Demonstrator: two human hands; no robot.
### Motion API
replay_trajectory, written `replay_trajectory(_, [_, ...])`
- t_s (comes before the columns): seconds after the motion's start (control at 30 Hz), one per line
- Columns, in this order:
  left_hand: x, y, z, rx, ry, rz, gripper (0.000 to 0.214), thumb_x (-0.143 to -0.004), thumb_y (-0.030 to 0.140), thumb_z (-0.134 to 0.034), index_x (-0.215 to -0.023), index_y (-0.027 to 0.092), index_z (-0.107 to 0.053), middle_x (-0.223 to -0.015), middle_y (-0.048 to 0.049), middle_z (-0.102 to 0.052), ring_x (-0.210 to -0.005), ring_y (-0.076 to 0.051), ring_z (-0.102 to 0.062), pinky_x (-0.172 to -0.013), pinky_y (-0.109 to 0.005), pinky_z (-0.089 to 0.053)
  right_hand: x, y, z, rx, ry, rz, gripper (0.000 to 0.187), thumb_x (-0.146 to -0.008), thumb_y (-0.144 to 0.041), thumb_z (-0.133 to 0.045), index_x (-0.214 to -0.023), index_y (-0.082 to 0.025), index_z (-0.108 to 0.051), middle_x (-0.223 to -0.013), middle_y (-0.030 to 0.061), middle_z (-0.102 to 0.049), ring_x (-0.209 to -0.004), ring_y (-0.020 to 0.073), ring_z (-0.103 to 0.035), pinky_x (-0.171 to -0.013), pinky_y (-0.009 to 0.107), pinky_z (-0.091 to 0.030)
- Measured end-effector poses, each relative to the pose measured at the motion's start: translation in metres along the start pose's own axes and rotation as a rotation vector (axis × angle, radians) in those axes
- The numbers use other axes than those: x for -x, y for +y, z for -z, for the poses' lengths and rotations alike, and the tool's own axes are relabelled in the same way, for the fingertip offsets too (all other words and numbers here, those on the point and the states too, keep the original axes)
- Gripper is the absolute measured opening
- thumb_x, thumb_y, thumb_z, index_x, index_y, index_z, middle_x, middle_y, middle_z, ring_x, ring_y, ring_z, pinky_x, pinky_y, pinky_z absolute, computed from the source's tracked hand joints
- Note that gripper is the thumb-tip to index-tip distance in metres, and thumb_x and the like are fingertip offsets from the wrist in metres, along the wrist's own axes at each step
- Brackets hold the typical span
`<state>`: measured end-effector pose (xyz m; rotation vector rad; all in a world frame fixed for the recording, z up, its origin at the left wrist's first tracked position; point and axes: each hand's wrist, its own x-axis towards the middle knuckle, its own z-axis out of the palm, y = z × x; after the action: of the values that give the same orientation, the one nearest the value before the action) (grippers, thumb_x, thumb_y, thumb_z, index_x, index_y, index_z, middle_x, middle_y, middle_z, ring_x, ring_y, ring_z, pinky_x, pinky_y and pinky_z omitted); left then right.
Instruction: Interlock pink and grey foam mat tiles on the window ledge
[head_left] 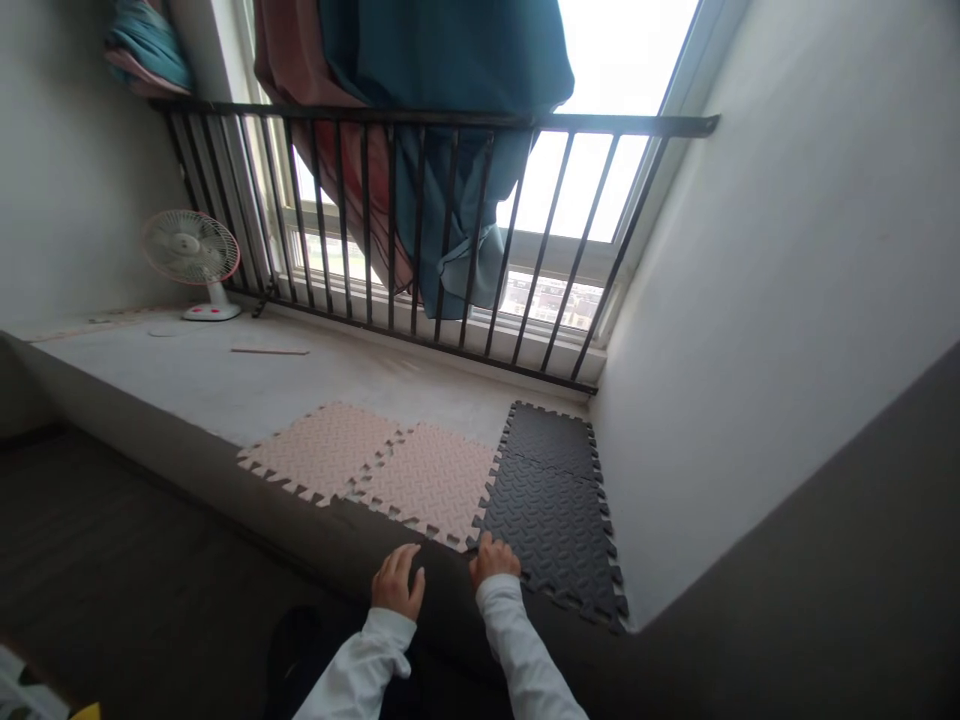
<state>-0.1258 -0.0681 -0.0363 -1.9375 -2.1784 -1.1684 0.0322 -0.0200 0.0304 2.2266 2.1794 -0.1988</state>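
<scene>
My left hand (pixel 399 582) hovers in front of the ledge edge, thumb and fingers apart, holding nothing. My right hand (pixel 495 560) has its fingers curled at the front edge of the foam mat tiles, where a pink foam mat tile (pixel 439 480) meets a black foam mat tile (pixel 551 525); its fingertips are partly hidden. Another pink foam mat tile (pixel 322 450) joins on the left. Behind the front black tile lies a second black foam mat tile (pixel 547 438). All have toothed edges and a raised tread pattern.
A white ledge (pixel 187 375) carries the tiles, a fan (pixel 191 250) and a thin strip (pixel 270 352). A black railing (pixel 420 118) runs along the window, with blue and pink curtains (pixel 450 60) draped over it. A white wall (pixel 750 300) borders the right side.
</scene>
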Motion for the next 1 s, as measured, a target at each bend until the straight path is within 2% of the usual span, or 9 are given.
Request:
replay_trajectory(0.13, [-0.002, -0.013, 0.001, 0.055, -0.049, -0.008, 0.035, -0.074, 0.032, -0.038, -0.096, 0.017, -0.061, -0.098, -0.0093, -0.064, -0.091, -0.02, -0.058, -0.081, -0.034, -0.048, 0.008, 0.0, 0.001, 0.028, -0.01, 0.006, 0.03, -0.067, -0.018, -0.053, -0.097, -0.014, -0.054, -0.094, 0.0145, -0.061, -0.092, 0.0247, -0.056, -0.074, 0.034, -0.041])
replay_trajectory(0.23, [-0.001, -0.007, -0.001, 0.071, 0.003, 0.053, 0.035, -0.074, 0.03, -0.036, -0.095, 0.018, -0.061, -0.099, -0.0093, -0.063, -0.093, -0.021, -0.057, -0.083, -0.036, -0.046, 0.011, 0.002, 0.004, 0.04, -0.036, 0.029, 0.029, -0.069, -0.02, -0.051, -0.097, -0.014, -0.054, -0.096, 0.0139, -0.061, -0.094, 0.0249, -0.055, -0.076, 0.035, -0.041])
replay_trajectory(0.33, [-0.007, -0.001, 0.002, 0.09, 0.038, 0.095, 0.034, -0.074, 0.025, -0.033, -0.093, 0.018, -0.06, -0.098, -0.0086, -0.062, -0.094, -0.02, -0.056, -0.086, -0.035, -0.044, 0.009, 0.015, 0.011, 0.005, -0.095, 0.037, 0.029, -0.074, -0.029, -0.048, -0.1, -0.016, -0.054, -0.099, 0.0126, -0.061, -0.096, 0.0247, -0.055, -0.078, 0.035, -0.041])
replay_trajectory(0.4, [-0.018, -0.006, 0.011, 0.081, 0.016, 0.105, 0.033, -0.073, 0.023, -0.032, -0.09, 0.019, -0.061, -0.097, -0.0076, -0.061, -0.095, -0.018, -0.055, -0.088, -0.032, -0.043, 0.004, 0.031, 0.017, -0.015, -0.089, 0.001, 0.032, -0.077, -0.033, -0.045, -0.102, -0.016, -0.054, -0.102, 0.0121, -0.059, -0.098, 0.0239, -0.054, -0.079, 0.034, -0.041])
replay_trajectory(0.53, [-0.054, -0.036, 0.04, -0.1, -0.083, 0.237, 0.036, -0.073, 0.02, -0.031, -0.095, 0.015, -0.059, -0.104, -0.0103, -0.057, -0.096, -0.018, -0.054, -0.087, -0.027, -0.041, -0.015, 0.079, 0.026, 0.051, -0.056, -0.102, 0.037, -0.075, -0.031, -0.048, -0.109, -0.016, -0.053, -0.116, 0.0134, -0.051, -0.108, 0.0233, -0.047, -0.084, 0.032, -0.04])
replay_trajectory(0.63, [-0.079, -0.064, 0.059, -0.341, -0.182, 0.393, 0.039, -0.072, 0.019, -0.034, -0.104, 0.01, -0.055, -0.111, -0.0157, -0.052, -0.099, -0.024, -0.051, -0.084, -0.032, -0.041, -0.035, 0.113, 0.029, 0.093, -0.123, -0.156, 0.048, -0.072, -0.032, -0.053, -0.117, -0.017, -0.048, -0.129, 0.0149, -0.04, -0.116, 0.0234, -0.041, -0.089, 0.033, -0.037])
replay_trajectory(0.7, [-0.094, -0.081, 0.067, -0.481, -0.24, 0.47, 0.04, -0.073, 0.023, -0.035, -0.107, 0.012, -0.052, -0.111, -0.0166, -0.05, -0.102, -0.028, -0.048, -0.08, -0.037, -0.04, -0.051, 0.131, 0.033, 0.1, -0.166, -0.182, 0.055, -0.071, -0.034, -0.056, -0.122, -0.017, -0.043, -0.134, 0.0155, -0.033, -0.121, 0.0236, -0.035, -0.093, 0.033, -0.035])
replay_trajectory(0.87, [-0.126, -0.118, 0.064, -0.567, -0.423, 0.516, 0.038, -0.073, 0.021, -0.034, -0.106, 0.017, -0.052, -0.108, -0.015, -0.052, -0.097, -0.026, -0.052, -0.076, -0.034, -0.041, -0.093, 0.159, 0.041, 0.098, -0.226, -0.242, 0.072, -0.063, -0.035, -0.063, -0.128, -0.02, -0.036, -0.139, 0.0137, -0.025, -0.125, 0.0242, -0.027, -0.097, 0.034, -0.031])
replay_trajectory(1.0, [-0.143, -0.151, 0.051, -0.485, -0.374, 0.657, 0.036, -0.071, 0.026, -0.029, -0.094, 0.013, -0.054, -0.09, -0.0141, -0.06, -0.08, -0.023, -0.058, -0.072, -0.033, -0.042, -0.127, 0.172, 0.042, 0.078, -0.253, -0.268, 0.079, -0.058, -0.034, -0.068, -0.128, -0.019, -0.036, -0.139, 0.0145, -0.025, -0.126, 0.0243, -0.026, -0.099, 0.034, -0.029])
